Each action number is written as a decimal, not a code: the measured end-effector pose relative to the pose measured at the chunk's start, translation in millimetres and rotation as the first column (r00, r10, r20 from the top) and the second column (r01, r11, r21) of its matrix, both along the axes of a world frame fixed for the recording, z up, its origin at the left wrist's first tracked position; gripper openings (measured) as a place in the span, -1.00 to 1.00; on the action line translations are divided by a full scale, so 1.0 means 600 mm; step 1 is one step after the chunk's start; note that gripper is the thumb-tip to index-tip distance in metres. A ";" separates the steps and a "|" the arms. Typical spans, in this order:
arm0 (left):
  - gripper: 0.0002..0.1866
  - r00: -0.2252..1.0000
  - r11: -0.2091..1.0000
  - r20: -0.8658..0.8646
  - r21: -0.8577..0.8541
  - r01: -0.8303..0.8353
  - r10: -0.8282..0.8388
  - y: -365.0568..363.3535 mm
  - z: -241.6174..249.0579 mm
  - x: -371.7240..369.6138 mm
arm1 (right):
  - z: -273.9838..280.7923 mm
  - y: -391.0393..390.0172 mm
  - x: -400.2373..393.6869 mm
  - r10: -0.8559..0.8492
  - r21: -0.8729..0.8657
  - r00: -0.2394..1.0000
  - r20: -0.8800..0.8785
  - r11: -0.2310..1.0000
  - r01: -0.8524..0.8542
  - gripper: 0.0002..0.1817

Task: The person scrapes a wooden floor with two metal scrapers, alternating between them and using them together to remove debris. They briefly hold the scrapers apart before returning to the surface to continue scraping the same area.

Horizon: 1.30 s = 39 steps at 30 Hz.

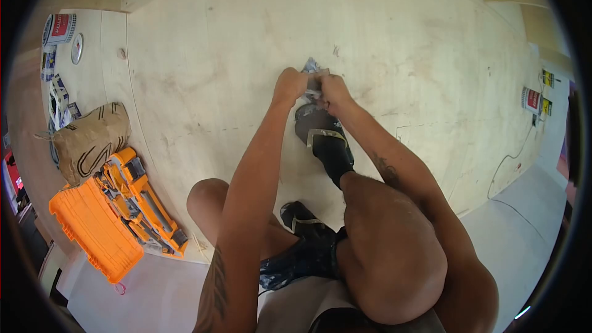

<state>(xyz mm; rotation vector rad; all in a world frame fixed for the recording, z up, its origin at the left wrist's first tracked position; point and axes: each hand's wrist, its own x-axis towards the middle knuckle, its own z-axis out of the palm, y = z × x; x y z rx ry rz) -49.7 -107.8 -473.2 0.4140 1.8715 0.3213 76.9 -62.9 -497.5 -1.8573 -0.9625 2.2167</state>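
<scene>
Above my forward shoe (314, 124), my left hand (288, 87) and my right hand (337, 94) come close together over the pale plywood floor (216, 86). Both have their fingers closed. Between them is a small, flat grey-brown piece (315, 81), whose kind I cannot make out, and both hands grip it from its two sides. A crumpled silvery-blue thing (310, 64) shows just beyond and under it. The fingertips are partly hidden.
At left lie an open orange tool case (102, 228) with tools inside, a brown paper bag (92, 139), a tub (60, 29) and a round lid (77, 48). On the right are another tub (531, 99) and a cable (507, 157). Pencil lines cross the plywood.
</scene>
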 end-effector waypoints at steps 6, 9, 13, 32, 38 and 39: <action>-0.72 0.716 0.527 -0.690 0.572 0.628 -0.105 -0.080 -0.141 0.013 | 0.038 -0.029 -0.008 0.008 0.147 1.000 0.008 0.989 -0.009 -0.74; -0.67 0.999 0.998 -0.006 0.047 0.042 -0.041 -0.002 -0.058 -0.032 | -0.003 0.012 -0.024 -0.075 -0.008 0.992 -0.101 0.997 0.075 -0.75; -0.67 0.850 0.833 -0.263 0.208 0.512 -0.457 -0.028 -0.075 -0.010 | 0.045 -0.025 -0.008 -0.047 0.024 0.999 -0.008 0.999 0.048 -0.76; -0.65 0.971 0.938 -0.090 0.254 0.237 -0.221 -0.026 -0.065 -0.018 | 0.029 -0.003 -0.016 -0.030 0.003 0.998 -0.052 1.000 0.030 -0.77; -0.73 0.956 0.876 -0.293 0.465 0.127 0.017 -0.084 -0.098 0.088 | 0.033 -0.049 0.055 -0.087 0.033 0.995 0.050 0.996 0.086 -0.76; -0.71 0.830 0.715 -0.472 0.467 0.520 -0.296 -0.059 -0.099 0.059 | 0.021 -0.026 0.046 -0.105 0.019 0.994 0.022 0.994 0.105 -0.77</action>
